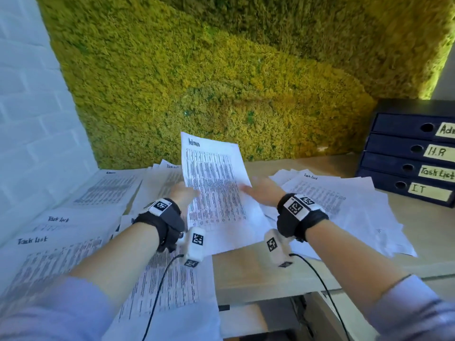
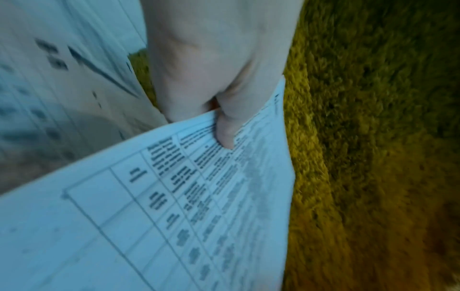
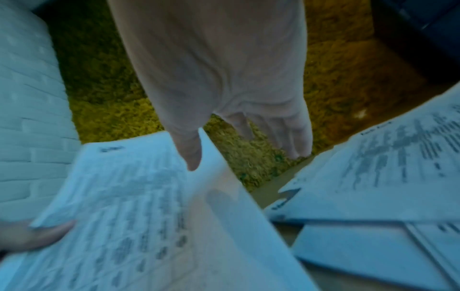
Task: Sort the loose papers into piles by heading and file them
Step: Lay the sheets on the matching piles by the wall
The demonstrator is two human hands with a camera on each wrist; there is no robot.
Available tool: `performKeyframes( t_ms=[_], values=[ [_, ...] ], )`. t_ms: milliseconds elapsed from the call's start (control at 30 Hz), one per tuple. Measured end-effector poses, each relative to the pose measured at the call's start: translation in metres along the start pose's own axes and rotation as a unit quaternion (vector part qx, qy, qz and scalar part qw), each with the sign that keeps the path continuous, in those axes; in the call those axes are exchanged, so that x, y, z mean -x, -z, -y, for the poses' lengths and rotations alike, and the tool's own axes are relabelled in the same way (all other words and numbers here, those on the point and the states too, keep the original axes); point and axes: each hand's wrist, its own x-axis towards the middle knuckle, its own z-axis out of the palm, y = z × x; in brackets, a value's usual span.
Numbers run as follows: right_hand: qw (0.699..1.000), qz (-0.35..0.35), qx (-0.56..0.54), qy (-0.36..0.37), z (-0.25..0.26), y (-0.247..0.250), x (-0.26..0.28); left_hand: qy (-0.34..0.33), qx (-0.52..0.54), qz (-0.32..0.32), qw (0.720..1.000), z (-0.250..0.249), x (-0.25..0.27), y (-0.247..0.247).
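While both hands hold it up above the tabletop [image 1: 258, 271], the sheet headed "Admin" [image 1: 211, 178] stands tilted, its top edge toward the moss wall [image 1: 221, 70] and its lower edge down among the other papers. The left hand [image 1: 183, 191] takes the sheet's left edge; in the left wrist view its thumb [image 2: 225, 135] lies on the printed face with the fingers hidden behind the paper, so this grip is a pinch on the sheet. The right hand [image 1: 261, 190] is at the sheet's right edge. In the right wrist view its thumb [image 3: 189, 153] rests on the face near the edge while the other fingers [image 3: 291, 133] hang fairly straight beyond the edge, over the moss wall; whether they touch the back of the sheet I cannot tell.

Left of the Admin sheet, a spread of papers [image 1: 56, 230] covers the tabletop, several headed "Task List". Right of the Admin sheet lies a loose heap of papers [image 1: 344, 207], its top sheet also headed "Task List". Further right of that heap, against the moss wall, four dark binders [image 1: 403, 158] lie stacked flat, labelled from top to bottom "Adm…" (cut off by the frame), "H.R", "Task List" and "IT". A white brick wall [image 1: 29, 119] stands left of the moss wall.
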Motion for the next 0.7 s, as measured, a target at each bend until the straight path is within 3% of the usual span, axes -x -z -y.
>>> performKeyframes(
  t_ms=[67, 100, 200, 267, 400, 567, 633, 700],
  values=[
    [0.998, -0.018, -0.050, -0.024, -0.009, -0.004, -0.007, -0.001, 0.041, -0.009, 0.999, 0.005, 0.005, 0.033],
    [0.994, 0.006, -0.110, -0.028, -0.011, -0.010, -0.009, -0.011, 0.071, -0.011, 0.997, 0.007, 0.012, 0.048],
    [0.945, 0.086, -0.316, -0.021, -0.011, -0.032, -0.019, -0.009, 0.126, -0.038, 0.991, 0.016, 0.021, 0.072],
    [0.929, 0.090, -0.360, -0.009, -0.004, -0.044, -0.028, 0.000, 0.139, -0.064, 0.988, 0.019, 0.026, 0.080],
    [0.942, 0.009, -0.334, 0.016, 0.020, -0.055, -0.042, -0.003, 0.114, -0.097, 0.989, 0.019, 0.031, 0.099],
    [0.949, -0.117, -0.292, -0.024, 0.027, -0.056, -0.062, -0.018, 0.080, -0.102, 0.991, 0.020, 0.043, 0.124],
    [0.921, -0.176, -0.343, -0.058, 0.027, -0.054, -0.064, -0.011, 0.064, -0.162, 0.985, 0.025, 0.051, 0.144],
    [0.892, -0.190, -0.400, -0.095, 0.027, -0.049, -0.064, 0.007, 0.060, -0.233, 0.971, 0.030, 0.060, 0.173]
  ],
)
